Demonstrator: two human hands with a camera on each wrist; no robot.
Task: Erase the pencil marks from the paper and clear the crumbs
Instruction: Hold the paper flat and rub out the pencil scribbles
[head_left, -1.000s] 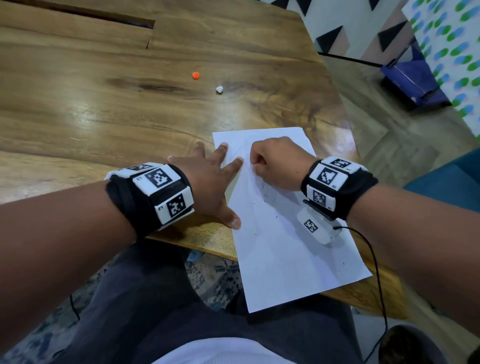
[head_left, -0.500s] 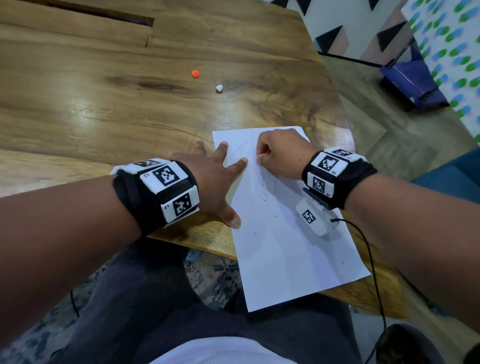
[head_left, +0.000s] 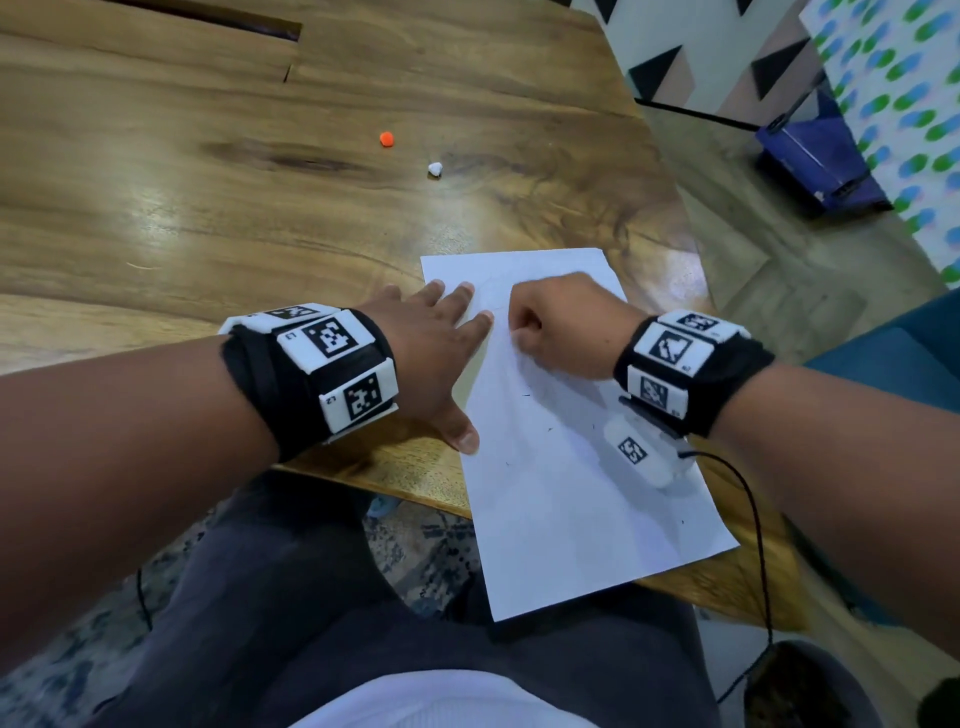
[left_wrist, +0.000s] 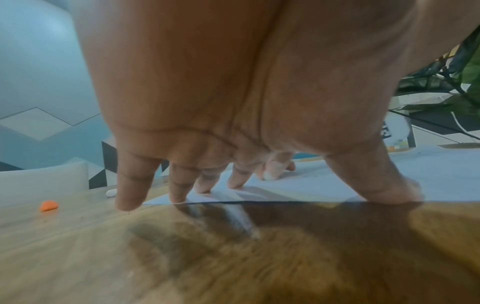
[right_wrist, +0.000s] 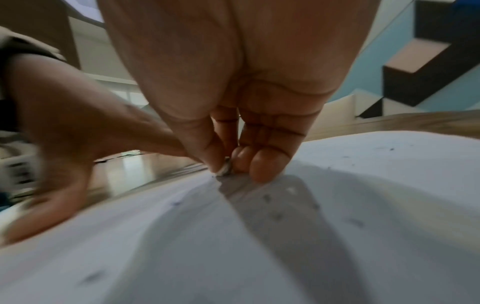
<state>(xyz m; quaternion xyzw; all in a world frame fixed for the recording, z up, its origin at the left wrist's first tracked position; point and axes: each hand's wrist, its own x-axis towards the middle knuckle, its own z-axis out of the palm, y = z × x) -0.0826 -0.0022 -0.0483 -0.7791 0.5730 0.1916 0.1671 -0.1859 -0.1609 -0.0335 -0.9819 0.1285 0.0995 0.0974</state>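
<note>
Head view: erasing underway; right hand (head_left: 563, 325) pinches eraser (right_wrist: 225, 170) near paper (head_left: 571, 499) far edge, left hand (head_left: 434, 358) flat; sweeping crumbs (head_left: 550, 429) follows.

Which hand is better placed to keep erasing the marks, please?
Right. The right hand already pinches the eraser against the paper, while the left hand lies flat, holding the sheet's edge down.

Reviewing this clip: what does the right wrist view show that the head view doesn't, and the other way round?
Only the right wrist view shows the small eraser pinched by the right hand against the paper. Only the head view shows the orange bit and white bit on the table, and the paper's near end overhanging the table edge. Both show the left hand pressing the paper, and dark crumbs.
</note>
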